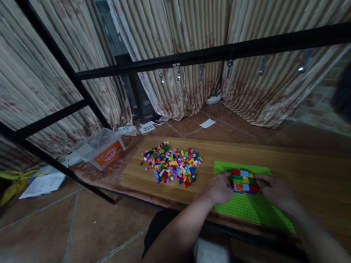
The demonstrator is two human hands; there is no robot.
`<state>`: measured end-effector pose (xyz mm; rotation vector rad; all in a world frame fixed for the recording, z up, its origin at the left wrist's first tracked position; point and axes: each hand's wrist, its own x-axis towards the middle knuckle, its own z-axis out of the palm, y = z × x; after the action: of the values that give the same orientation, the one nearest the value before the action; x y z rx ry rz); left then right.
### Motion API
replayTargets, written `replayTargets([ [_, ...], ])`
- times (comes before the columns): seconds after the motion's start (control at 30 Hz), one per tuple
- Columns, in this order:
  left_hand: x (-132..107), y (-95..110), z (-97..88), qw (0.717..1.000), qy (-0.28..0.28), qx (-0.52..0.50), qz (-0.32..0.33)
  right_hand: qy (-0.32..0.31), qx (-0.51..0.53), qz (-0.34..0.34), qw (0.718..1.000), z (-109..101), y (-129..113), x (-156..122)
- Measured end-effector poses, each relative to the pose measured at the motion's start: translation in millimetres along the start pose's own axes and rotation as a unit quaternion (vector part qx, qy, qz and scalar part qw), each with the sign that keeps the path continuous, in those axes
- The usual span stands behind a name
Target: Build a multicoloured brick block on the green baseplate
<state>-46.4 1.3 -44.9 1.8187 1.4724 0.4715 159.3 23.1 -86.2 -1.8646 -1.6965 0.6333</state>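
A small block of multicoloured toy bricks (244, 181), red, blue, yellow, green and orange on top, is over the green studded baseplate (241, 209). My left hand (220, 188) grips its left side with the fingers curled in. On the opposite side, my right hand (272, 187) has its fingers pressed to the block's right edge. Whether the block rests on the baseplate or is held just above it, I cannot tell. Left of the baseplate, a loose heap of small coloured bricks (175, 163) is spread over the wooden board.
The wooden board (309, 177) lies on a low bench with a dark metal frame (216, 52). A clear plastic box (101, 145) with an orange label stands at its left end. Papers (207, 123) lie on the tiled floor, with striped curtains (172, 25) behind.
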Motion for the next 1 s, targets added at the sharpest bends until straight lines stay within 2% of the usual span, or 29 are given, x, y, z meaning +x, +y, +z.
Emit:
replayTargets([
  [0.1,2,-4,-17.2,0.997,0.074,0.001,-0.005,-0.004,-0.014,0.001,1.000,-1,4,-1],
  [0.2,2,-16,-49.0,0.981,0.193,0.014,-0.026,0.005,-0.045,-0.005,0.999,-4,7,-3],
  [0.33,3,-43,-96.3,0.928,0.345,0.071,-0.124,0.015,-0.073,-0.021,0.997,-6,10,-5],
  [0.4,6,-58,-112.4,0.907,0.383,0.093,-0.149,0.020,-0.075,-0.029,0.997,-6,10,-6],
  [0.5,15,-76,-122.5,0.903,0.384,0.114,-0.156,0.017,-0.071,-0.033,0.997,-5,7,-6],
  [0.6,24,-86,-120.9,0.909,0.357,0.130,-0.173,0.008,-0.067,-0.037,0.997,-3,3,-6],
  [0.77,31,-92,-117.8,0.912,0.339,0.114,-0.199,0.012,-0.074,-0.041,0.996,-2,3,-7],
  [0.9,32,-95,-125.5,0.917,0.335,0.073,-0.204,0.021,-0.072,-0.044,0.996,-5,2,-7],
  [1.0,30,-92,-132.1,0.928,0.323,0.028,-0.184,0.043,-0.072,-0.032,0.996,-8,-4,-8],
])
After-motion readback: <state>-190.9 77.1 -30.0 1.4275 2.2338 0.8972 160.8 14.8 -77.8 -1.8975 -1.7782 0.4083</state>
